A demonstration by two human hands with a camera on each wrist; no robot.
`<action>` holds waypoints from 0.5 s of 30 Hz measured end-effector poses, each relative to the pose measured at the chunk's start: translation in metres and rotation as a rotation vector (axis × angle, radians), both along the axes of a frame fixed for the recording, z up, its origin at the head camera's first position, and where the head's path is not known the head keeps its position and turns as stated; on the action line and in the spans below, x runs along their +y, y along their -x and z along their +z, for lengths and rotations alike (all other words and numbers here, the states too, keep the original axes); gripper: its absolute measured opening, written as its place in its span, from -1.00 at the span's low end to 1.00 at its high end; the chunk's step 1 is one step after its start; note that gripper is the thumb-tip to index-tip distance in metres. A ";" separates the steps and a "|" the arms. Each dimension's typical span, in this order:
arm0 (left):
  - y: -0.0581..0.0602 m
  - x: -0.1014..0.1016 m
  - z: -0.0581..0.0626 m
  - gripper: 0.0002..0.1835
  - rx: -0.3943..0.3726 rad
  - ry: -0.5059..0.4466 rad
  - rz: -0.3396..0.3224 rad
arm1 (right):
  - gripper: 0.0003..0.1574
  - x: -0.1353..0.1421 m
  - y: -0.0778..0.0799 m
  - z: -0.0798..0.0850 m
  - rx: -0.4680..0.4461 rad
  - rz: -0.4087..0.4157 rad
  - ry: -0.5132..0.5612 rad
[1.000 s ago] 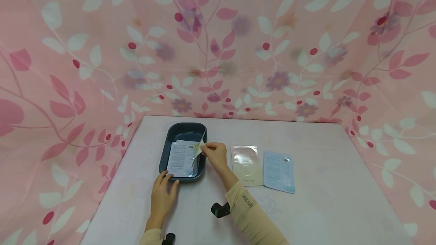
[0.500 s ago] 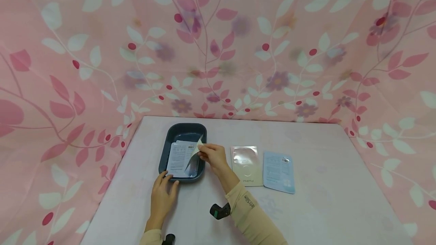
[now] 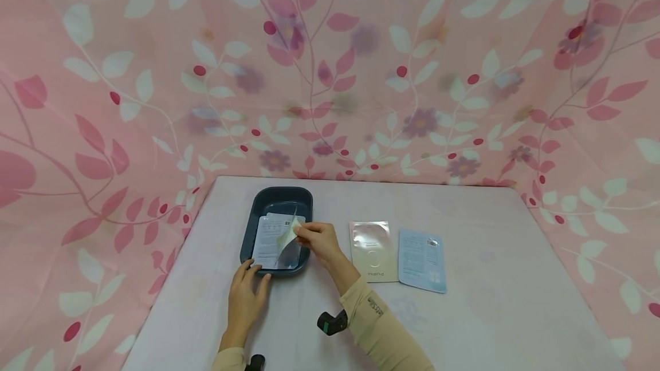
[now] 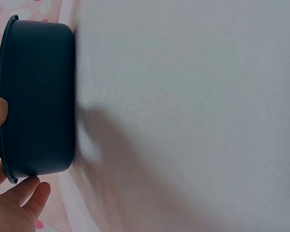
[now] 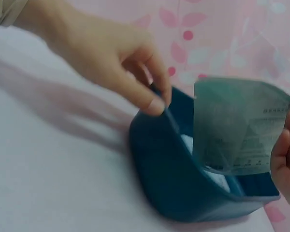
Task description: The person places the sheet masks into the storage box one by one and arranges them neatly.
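Note:
A dark blue rectangular basin [image 3: 250, 219] stands on the white table, with pale blue sheet-mask packets [image 3: 267, 239] lying flat in it. My left hand [image 3: 245, 296] grips its near-left corner; in the left wrist view the thumb is at the rim and the fingers [image 4: 25, 191] reach round the wall [image 4: 36, 96]. My right hand [image 3: 321, 243] pinches the edge of a thin, bent sheet-mask packet [image 3: 287, 237], held tilted above the others inside the basin. Fine print shows on this greenish packet [image 5: 239, 130] in the right wrist view. How many packets lie beneath is hidden.
Right of the basin, a cream packet with a silvery top [image 3: 374, 251] lies flat beside a light blue packet [image 3: 421, 260]. Black wrist devices [image 3: 332, 322] sit by the sleeves. A pink floral cloth [image 3: 330, 73] hangs behind the table's back edge.
My right hand has moved slightly left, bringing the pinched packet from the basin's right wall to over the stack. The left hand and basin have not moved.

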State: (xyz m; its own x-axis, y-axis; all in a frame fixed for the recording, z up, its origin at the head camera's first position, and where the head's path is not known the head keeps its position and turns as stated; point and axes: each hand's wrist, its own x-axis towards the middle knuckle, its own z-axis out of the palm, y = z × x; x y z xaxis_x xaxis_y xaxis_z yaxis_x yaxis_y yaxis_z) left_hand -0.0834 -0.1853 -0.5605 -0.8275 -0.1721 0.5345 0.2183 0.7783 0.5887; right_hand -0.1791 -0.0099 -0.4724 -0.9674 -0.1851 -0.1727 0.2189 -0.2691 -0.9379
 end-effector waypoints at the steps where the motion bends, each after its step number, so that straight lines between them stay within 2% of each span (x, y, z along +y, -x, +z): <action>1: 0.000 0.000 0.000 -0.67 -0.007 -0.001 0.000 | -0.67 0.000 0.000 -0.002 -0.010 -0.022 -0.038; 6: 0.000 0.000 0.000 -0.67 -0.022 -0.009 -0.003 | -0.78 0.002 0.000 -0.013 0.010 -0.131 -0.312; 9: 0.000 0.000 0.000 -0.67 -0.017 -0.003 0.001 | -0.82 0.002 0.000 -0.017 0.067 -0.161 -0.441; 12: 0.000 0.000 -0.001 -0.67 -0.007 0.002 0.007 | -0.83 0.002 -0.001 -0.022 0.127 -0.136 -0.507; 15: 0.000 0.000 -0.001 -0.67 0.008 0.009 0.011 | -0.84 0.001 0.000 -0.028 0.212 -0.071 -0.592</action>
State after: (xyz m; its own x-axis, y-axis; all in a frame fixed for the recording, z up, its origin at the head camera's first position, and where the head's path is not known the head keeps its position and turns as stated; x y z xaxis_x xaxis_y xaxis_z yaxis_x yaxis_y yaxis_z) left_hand -0.0836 -0.1857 -0.5619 -0.8211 -0.1760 0.5430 0.2149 0.7859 0.5797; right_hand -0.1786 -0.0084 -0.5003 -0.9983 -0.0506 -0.0296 0.0130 0.3015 -0.9534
